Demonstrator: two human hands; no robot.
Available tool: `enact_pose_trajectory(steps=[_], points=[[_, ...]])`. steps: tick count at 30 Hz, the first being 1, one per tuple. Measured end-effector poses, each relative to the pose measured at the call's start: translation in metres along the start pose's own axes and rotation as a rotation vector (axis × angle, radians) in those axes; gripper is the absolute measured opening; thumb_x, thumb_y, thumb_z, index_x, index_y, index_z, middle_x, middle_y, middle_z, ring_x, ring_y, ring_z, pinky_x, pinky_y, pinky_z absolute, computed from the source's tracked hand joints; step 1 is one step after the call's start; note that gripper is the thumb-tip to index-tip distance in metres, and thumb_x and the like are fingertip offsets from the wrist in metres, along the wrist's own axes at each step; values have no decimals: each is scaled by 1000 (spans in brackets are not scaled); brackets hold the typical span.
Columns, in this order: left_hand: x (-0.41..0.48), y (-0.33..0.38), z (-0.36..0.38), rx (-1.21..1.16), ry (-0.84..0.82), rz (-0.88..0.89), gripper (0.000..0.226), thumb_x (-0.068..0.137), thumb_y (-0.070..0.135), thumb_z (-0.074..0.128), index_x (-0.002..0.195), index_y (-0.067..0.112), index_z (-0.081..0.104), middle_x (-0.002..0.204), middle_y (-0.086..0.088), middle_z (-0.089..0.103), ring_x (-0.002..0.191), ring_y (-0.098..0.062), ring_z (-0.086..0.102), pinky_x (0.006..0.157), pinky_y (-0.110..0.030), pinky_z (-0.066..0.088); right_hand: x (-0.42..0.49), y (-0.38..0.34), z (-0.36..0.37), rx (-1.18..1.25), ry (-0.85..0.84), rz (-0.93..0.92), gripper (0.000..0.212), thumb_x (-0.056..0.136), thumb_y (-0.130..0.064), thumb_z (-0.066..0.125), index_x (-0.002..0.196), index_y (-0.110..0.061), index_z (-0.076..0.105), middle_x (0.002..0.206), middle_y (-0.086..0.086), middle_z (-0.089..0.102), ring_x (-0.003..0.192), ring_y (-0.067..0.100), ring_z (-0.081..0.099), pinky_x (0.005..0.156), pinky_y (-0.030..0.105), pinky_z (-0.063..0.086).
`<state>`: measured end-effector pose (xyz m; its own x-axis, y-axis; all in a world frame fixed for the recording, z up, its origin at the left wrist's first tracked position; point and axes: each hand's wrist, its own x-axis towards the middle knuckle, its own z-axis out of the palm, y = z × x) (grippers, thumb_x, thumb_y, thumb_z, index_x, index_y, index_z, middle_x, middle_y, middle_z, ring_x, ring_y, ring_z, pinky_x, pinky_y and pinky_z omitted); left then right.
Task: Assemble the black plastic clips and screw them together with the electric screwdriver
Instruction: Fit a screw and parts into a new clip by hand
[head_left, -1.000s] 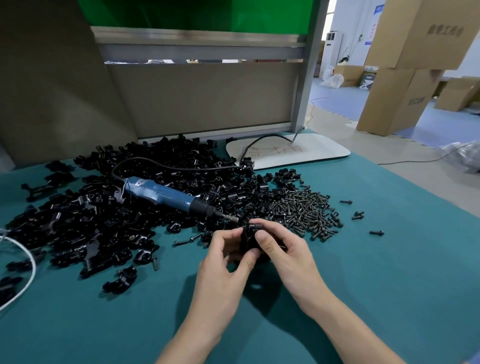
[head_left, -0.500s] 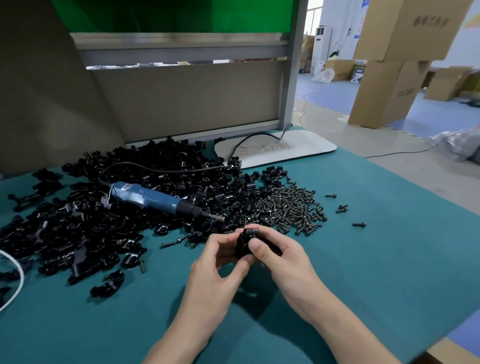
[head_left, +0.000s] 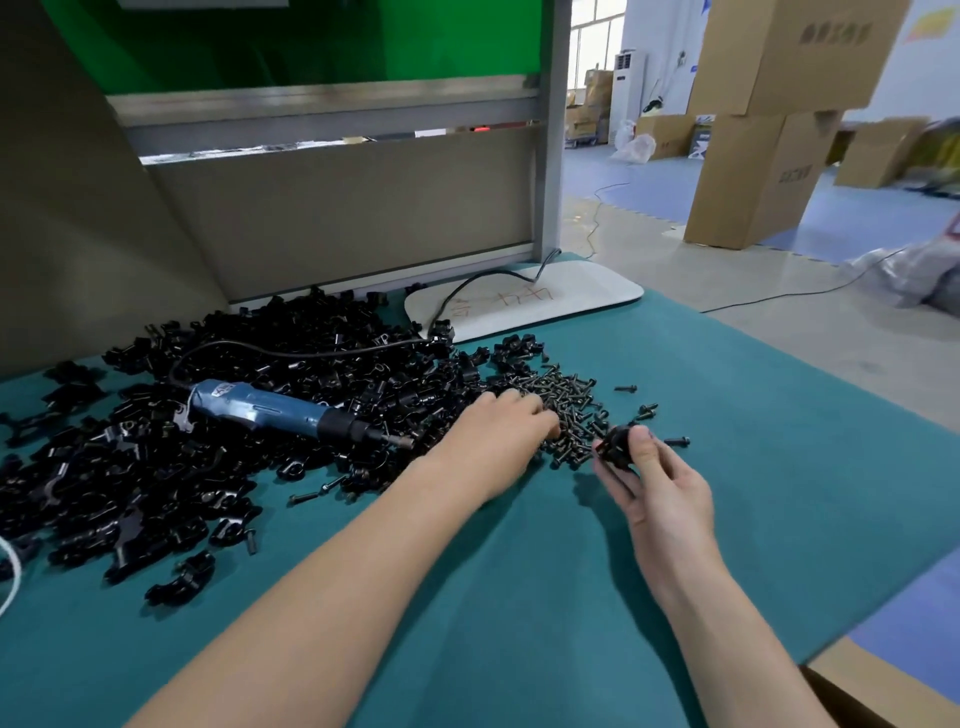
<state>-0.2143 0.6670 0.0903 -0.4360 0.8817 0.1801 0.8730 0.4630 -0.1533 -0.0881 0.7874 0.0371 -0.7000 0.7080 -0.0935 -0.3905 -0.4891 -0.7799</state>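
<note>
Teal table (head_left: 779, 467): right grip (head_left: 670, 493) pinches black clip (head_left: 613, 444); left grip (head_left: 493, 426) on screw pile (head_left: 566, 395), closure unclear.

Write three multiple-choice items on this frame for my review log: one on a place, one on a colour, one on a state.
1. Where does the electric screwdriver lie?
A. on the heap of black clips
B. on the white board
C. in a hand

2. What colour is the screwdriver's body?
A. red
B. blue
C. yellow

3. What is the right hand doing?
A. lying flat on the table
B. gripping the screwdriver
C. holding a black clip

Answers:
1 A: it rests across the heap, with no hand on it.
2 B: its casing is blue, with a black nose.
3 C: its thumb and fingers pinch the clip.
</note>
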Motion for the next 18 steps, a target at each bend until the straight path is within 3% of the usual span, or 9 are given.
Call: enact_pose_trajectory(steps=[3,7,12,14,16,18], points=[[10,5,1,163,-127,49,43,90,-4,59,129,11,51,123,-8,53,115,-29,52,90,-38,41,-2,3,2,-106,-16,-19,29,93,-27,70,115,-8,69,119,13,74,105,22,75,83,26,62],[13,7,0,162,-197,-16,39,88,-8,58,121,5,43,114,-13,56,105,-32,55,72,-38,36,-4,4,3,-203,-44,-22,20,97,-26,69,115,-17,70,120,8,73,107,20,74,83,23,61],[6,0,1,55,-295,-87,32,93,-6,55,122,5,47,122,-12,53,114,-28,51,82,-37,44,-8,4,8,-271,-90,-18,14,97,-26,69,111,-25,71,120,5,73,106,19,74,83,23,61],[-1,-1,-3,-134,-183,-138,21,98,2,52,118,9,53,116,-7,58,108,-25,57,85,-37,48,-11,4,9,-293,-116,-28,14,96,-27,70,110,-26,72,118,2,74,105,17,74,81,21,60],[-16,1,-7,-547,49,-305,10,100,18,54,109,17,60,105,2,66,95,-13,62,83,-27,50,-14,4,11,-299,-165,-28,18,91,-31,73,108,-26,74,111,1,77,103,17,75,80,22,60],[-40,8,-6,-1004,284,-476,3,98,20,61,100,21,63,89,11,68,78,-1,61,73,-15,48,-19,5,12,-319,-247,-25,27,83,-38,75,107,-25,78,110,-1,77,103,19,75,83,27,61]])
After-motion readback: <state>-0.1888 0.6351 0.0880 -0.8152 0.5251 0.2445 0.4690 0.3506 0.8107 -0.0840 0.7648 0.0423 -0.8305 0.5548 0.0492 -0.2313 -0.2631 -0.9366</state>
